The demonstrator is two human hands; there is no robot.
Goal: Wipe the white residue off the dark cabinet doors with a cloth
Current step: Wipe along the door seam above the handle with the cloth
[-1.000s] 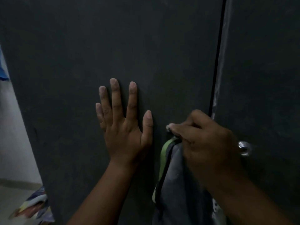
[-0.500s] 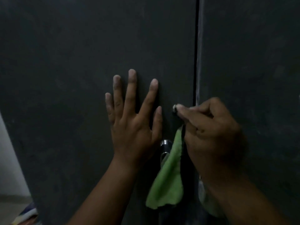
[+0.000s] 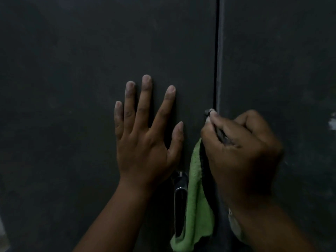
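Two dark cabinet doors fill the view, left door [image 3: 91, 70] and right door [image 3: 281, 60], split by a vertical seam [image 3: 217, 51]. Left hand [image 3: 145, 142] lies flat on the left door, fingers [image 3: 143, 99] straight and spread, likely bracing the panel so it won't swing under pressure. Right hand [image 3: 240, 150] has its fingers curled tight, clamped on a green cloth [image 3: 195, 197]; a pinched tip of cloth sits right at the seam, probably to work residue out of the door edge. The cloth's loose end hangs down beside a chrome handle [image 3: 180, 197]. White residue patch [image 3: 332, 122] shows on the right door, well apart from the cloth, so not wiped yet. Faint pale streaks line the seam edge.
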